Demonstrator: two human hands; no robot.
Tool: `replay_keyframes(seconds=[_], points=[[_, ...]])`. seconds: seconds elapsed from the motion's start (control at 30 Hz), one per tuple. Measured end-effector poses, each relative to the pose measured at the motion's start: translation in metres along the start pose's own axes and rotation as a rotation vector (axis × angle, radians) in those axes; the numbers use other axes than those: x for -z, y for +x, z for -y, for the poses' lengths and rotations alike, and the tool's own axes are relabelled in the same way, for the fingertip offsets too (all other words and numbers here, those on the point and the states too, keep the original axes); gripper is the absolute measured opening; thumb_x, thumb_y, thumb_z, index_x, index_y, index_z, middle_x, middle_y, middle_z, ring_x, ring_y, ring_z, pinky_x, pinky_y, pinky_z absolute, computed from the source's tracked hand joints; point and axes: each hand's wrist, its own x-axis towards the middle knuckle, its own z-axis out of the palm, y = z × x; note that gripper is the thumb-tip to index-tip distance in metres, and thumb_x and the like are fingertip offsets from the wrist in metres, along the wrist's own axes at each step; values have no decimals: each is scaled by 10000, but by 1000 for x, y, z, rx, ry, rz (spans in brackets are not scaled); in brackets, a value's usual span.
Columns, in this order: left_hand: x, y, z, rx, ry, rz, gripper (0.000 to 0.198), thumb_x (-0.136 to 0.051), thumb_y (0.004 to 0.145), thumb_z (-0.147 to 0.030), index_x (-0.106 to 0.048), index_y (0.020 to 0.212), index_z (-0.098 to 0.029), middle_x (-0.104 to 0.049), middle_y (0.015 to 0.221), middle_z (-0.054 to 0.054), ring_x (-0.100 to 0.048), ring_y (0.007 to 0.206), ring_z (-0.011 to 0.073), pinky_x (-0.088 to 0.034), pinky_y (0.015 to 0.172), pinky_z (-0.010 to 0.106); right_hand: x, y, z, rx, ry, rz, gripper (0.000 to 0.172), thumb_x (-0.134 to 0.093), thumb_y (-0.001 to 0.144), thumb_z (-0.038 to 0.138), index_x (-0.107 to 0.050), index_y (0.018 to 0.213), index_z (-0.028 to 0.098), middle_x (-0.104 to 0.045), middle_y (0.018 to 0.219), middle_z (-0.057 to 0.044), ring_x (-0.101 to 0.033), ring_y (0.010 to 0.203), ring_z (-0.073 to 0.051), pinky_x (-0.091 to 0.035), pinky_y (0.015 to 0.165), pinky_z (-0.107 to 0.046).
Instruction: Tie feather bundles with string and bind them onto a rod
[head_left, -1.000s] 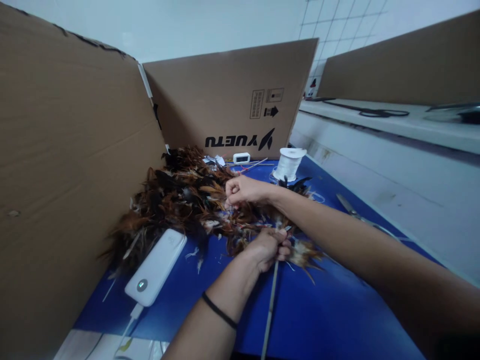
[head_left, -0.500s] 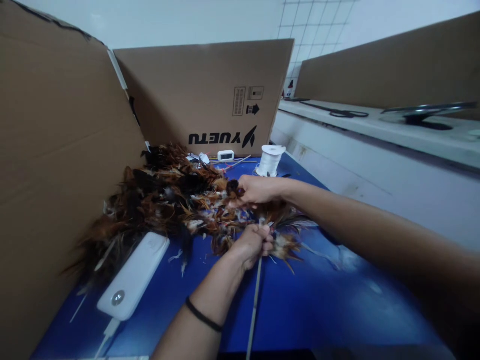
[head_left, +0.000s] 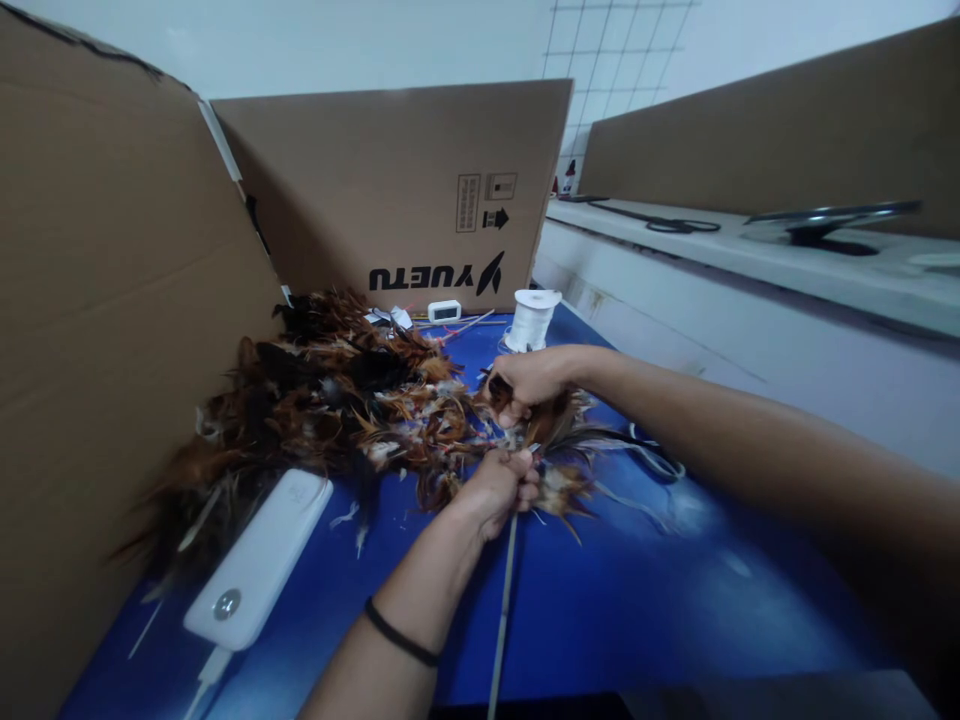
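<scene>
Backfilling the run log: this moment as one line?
left hand: gripping stick | right hand: holding feathers | feather pile: left of hands, on table | spool: beyond right hand

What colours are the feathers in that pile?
Mostly brown and black feathers; head view shows them best.

The stick (head_left: 504,615) is thin, straight and pale, its upper part gripped in the left hand (head_left: 510,490), its lower end running out of view. Just right of the stick's gripped part, a tuft (head_left: 562,487) of tan and whitish feathers fans out. Beyond the stick, the right hand (head_left: 531,385) holds dark brown plumes (head_left: 500,392); whether they touch the stick cannot be told. Left of the stick spreads the pile (head_left: 300,400), a loose, tangled heap of brown, rust and black feathers.
</scene>
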Motion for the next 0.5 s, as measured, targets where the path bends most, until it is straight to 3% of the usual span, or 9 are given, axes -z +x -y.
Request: replay_keyframes(seconds=[0.23,0.5], points=[[-1,0,0,21,38,-27,260,-569,747,-345,-412,726,-138,-402,578,-48,-304,393,9,-175,397,167,-8,9,-4,-51,-75,3,336,-789,476,309,-664,724,120,-628,627,-11,-550,589,-130,-421,573,-221],[-2,-2,-1,17,46,-21,261,-572,733,-325,-383,681,-152,-397,570,-47,-302,385,10,-168,392,169,-11,8,0,-118,-215,67,452,-762,520,359,-647,857,82,-645,752,-43,-557,658,-142,-410,603,-219]])
